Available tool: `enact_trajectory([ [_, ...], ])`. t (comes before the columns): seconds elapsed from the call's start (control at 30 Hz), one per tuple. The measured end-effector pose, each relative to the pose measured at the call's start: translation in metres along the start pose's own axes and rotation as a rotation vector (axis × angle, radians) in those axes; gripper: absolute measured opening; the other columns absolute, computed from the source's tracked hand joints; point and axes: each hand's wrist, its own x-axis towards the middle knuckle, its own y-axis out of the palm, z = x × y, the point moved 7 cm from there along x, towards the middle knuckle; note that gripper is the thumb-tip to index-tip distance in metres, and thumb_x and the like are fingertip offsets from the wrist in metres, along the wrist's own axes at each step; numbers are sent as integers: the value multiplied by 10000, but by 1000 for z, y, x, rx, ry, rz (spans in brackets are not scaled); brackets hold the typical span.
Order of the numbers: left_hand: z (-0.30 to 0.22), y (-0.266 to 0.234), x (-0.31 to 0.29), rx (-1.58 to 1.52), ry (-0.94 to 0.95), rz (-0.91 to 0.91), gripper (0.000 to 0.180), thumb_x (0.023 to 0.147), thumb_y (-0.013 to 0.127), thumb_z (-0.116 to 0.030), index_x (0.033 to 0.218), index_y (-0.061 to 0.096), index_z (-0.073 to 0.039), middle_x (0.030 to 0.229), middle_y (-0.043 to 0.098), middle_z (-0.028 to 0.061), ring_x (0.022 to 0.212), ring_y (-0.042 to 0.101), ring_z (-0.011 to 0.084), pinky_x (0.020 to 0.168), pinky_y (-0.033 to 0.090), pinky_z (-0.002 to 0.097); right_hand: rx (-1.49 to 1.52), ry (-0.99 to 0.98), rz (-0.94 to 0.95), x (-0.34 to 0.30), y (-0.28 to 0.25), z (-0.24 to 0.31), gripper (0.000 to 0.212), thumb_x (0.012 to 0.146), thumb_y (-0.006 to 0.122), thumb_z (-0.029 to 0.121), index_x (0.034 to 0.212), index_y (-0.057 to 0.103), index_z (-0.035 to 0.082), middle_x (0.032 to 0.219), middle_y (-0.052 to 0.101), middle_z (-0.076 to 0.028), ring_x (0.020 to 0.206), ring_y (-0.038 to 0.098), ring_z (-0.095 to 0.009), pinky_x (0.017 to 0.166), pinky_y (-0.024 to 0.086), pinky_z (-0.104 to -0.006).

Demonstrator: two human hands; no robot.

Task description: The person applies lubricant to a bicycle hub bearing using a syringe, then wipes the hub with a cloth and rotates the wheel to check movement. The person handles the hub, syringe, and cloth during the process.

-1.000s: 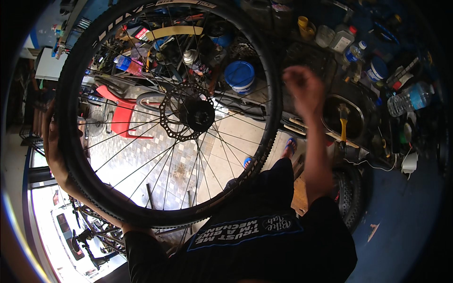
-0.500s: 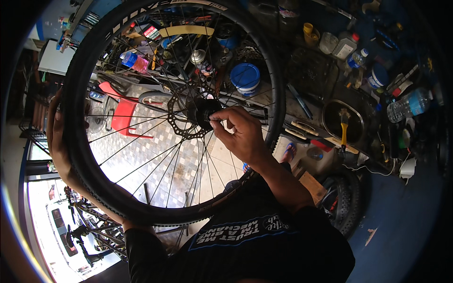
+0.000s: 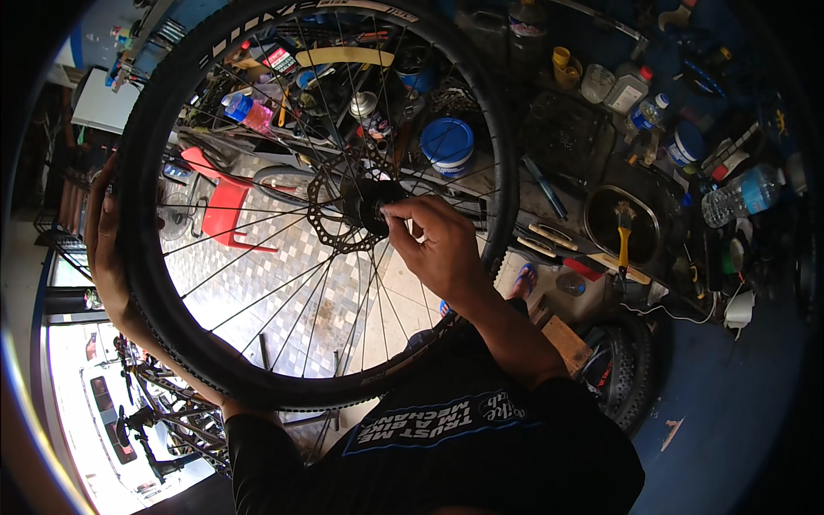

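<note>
A bicycle wheel (image 3: pixel 140 193) with a black knobbly tyre stands in front of me, its spokes and disc brake rotor (image 3: pixel 316 190) facing my side. My left hand (image 3: pixel 105 236) is wrapped round the tyre's left edge, the forearm lying along the lower left of the tread. At the centre, my right hand (image 3: pixel 438 253) pinches thumb and fingertips together at the end of the black hub (image 3: pixel 367 199). Whether a small part is between those fingertips is hidden.
Beyond the wheel, a cluttered workbench holds a blue-lidded tub (image 3: pixel 446 144), several bottles and a metal tray (image 3: pixel 592 225) with a yellow-handled brush (image 3: pixel 624 240). A red chair (image 3: pixel 225 210) stands on the tiled floor. Loose tyres (image 3: pixel 639 373) lie at lower right.
The wheel has shifted very slightly to the right in view and turned a little at its rim. Both hands keep their places, the right one still pinching at the hub.
</note>
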Motion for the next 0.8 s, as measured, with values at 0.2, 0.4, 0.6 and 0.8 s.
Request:
enact_trajectory([
  [0.2,0,0,1,7,-7,24,570,1039,553,-384,1494,524,-41,1115,685,52,761,574,82,669,454,227,10,112,33,3,-1,-2,302,863,744,-20,1147,669,48,933,728,-119,793,722,-277,681,581,-351],
  [0.4,-3,-1,0,-21,12,16,556,1041,542,-366,1487,530,-33,1136,689,51,775,574,82,674,452,224,-112,-36,-2,0,-3,9,452,864,740,-21,1298,635,48,944,742,-99,657,623,-162,601,519,-294],
  [0.6,-4,0,2,11,31,10,540,1046,535,-349,1483,534,-32,1138,689,60,778,575,85,683,453,227,-349,-191,76,-15,-1,38,614,837,714,16,1435,576,31,947,734,-138,693,694,-244,633,569,-358],
  [0.8,-3,0,1,42,3,22,539,1046,532,-356,1480,539,-35,1146,682,51,772,565,81,672,441,224,-277,-165,47,-17,1,29,605,852,727,41,1435,566,41,1036,757,-150,621,667,-217,636,574,-334],
])
